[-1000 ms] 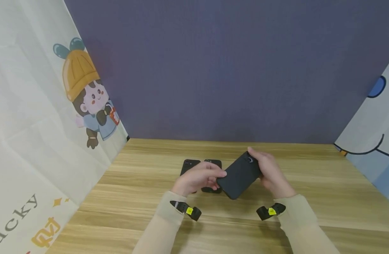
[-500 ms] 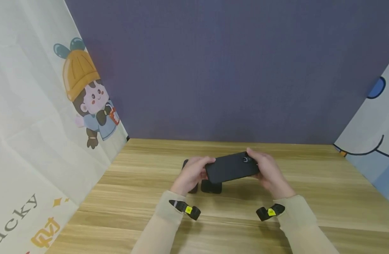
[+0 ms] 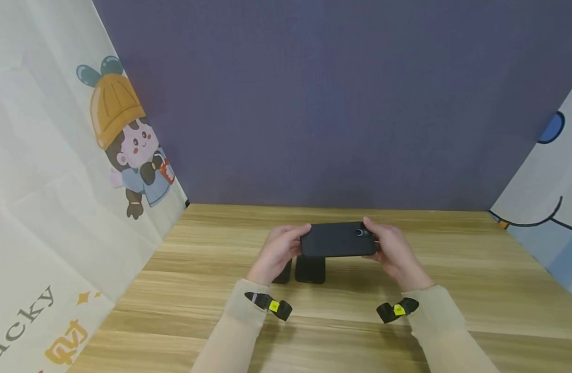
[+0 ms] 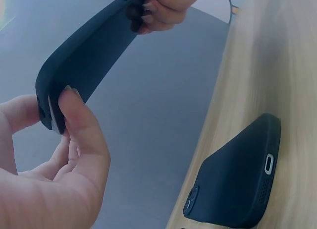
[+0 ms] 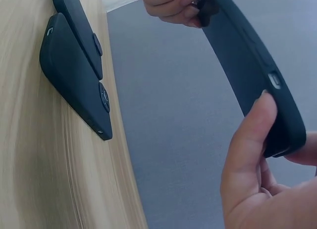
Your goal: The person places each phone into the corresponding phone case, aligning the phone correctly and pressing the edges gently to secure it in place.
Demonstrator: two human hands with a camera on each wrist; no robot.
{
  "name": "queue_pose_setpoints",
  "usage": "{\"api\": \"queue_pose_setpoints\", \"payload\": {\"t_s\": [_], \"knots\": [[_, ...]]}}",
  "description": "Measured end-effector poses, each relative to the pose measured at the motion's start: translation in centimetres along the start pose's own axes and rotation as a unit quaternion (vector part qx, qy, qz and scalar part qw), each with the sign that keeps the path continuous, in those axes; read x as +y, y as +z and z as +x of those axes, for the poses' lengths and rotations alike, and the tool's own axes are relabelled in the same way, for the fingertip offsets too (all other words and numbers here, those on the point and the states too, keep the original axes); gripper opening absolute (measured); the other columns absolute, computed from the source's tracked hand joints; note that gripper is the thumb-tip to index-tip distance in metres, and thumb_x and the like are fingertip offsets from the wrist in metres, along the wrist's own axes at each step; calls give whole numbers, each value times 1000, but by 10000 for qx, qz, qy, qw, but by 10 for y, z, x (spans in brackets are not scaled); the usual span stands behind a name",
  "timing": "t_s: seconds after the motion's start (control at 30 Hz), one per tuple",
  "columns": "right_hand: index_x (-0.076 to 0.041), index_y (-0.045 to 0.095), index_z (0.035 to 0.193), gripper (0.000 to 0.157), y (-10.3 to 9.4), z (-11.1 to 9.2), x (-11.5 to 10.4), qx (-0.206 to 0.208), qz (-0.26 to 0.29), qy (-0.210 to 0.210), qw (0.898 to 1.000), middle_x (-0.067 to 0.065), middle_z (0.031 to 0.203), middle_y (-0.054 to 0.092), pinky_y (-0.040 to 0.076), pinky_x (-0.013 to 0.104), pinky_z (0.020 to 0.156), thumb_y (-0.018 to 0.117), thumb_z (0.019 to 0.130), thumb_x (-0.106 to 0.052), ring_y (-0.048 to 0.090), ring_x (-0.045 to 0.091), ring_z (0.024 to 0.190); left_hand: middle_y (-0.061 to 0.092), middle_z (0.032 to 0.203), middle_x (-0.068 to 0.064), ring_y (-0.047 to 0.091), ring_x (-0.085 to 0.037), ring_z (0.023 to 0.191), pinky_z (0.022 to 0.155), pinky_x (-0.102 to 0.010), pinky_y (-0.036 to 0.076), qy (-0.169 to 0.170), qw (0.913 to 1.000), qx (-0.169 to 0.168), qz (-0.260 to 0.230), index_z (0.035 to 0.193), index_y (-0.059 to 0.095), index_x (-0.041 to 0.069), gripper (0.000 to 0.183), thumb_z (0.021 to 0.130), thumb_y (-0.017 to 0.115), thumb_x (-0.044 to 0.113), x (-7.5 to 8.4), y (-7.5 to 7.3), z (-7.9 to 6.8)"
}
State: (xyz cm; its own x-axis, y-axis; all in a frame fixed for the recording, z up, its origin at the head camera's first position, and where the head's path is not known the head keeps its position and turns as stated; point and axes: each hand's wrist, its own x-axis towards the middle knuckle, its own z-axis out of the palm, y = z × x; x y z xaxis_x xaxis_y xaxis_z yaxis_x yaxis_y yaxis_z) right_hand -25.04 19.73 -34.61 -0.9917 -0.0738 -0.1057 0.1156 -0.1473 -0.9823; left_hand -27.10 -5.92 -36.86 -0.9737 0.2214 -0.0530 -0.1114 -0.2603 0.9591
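A phone in a black case [image 3: 337, 240] is held level above the table, its back with the camera hole facing the head view. My left hand [image 3: 277, 249] pinches its left end, and my right hand [image 3: 392, 248] pinches the camera end. From the left wrist, a pale strip shows along the case's edge beside my fingertips [image 4: 74, 107]. The phone's dark front [image 5: 233, 55] shows in the right wrist view. Below lie two more black-cased phones: one [image 3: 310, 269] partly covered by the held phone, the other [image 3: 282, 273] mostly behind my left hand.
The wooden table [image 3: 435, 321] runs back to a dark blue-grey panel [image 3: 332, 103]. A white printed cloth [image 3: 43, 181] hangs at the left, another [image 3: 547, 176] at the right. Both wrists wear black straps [image 3: 269, 305] with yellow tags.
The held phone has turned from a slant to level. My left hand has moved up and slightly left with its end, while the right has stayed nearly in place.
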Motion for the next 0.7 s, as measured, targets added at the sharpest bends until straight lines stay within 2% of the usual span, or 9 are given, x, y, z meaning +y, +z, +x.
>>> {"api": "queue_pose_setpoints", "payload": {"t_s": [0.13,0.33,0.53,0.7], "knots": [[-8,68,99,28,0,1,1,9,-10,-8,10000,1,87,62,56,27,60,58,104,-34,62,12,63,71,91,-7,69,-15,78,73,-28,57,38,10000,9,35,109,68,-10,32,96,71,19,2,0,-1],[-7,65,104,29,-1,2,3,-86,-124,69,9999,1,87,61,55,27,59,58,105,-35,60,12,62,70,90,-7,68,-15,77,72,-27,56,27,9999,154,42,109,69,-10,33,96,71,21,1,0,-1],[-14,68,93,29,-3,2,4,107,-350,75,9993,-3,78,59,50,27,59,59,103,-39,55,11,58,71,93,-7,69,-15,78,71,-27,56,10,9998,139,112,111,69,-9,35,97,71,23,0,0,0],[-13,68,87,33,-1,2,5,356,-507,-63,9981,-4,72,55,48,25,55,61,102,-41,50,10,55,71,90,-6,68,-15,75,68,-26,55,59,9998,128,107,109,69,-9,34,97,70,22,-2,0,1]]}}
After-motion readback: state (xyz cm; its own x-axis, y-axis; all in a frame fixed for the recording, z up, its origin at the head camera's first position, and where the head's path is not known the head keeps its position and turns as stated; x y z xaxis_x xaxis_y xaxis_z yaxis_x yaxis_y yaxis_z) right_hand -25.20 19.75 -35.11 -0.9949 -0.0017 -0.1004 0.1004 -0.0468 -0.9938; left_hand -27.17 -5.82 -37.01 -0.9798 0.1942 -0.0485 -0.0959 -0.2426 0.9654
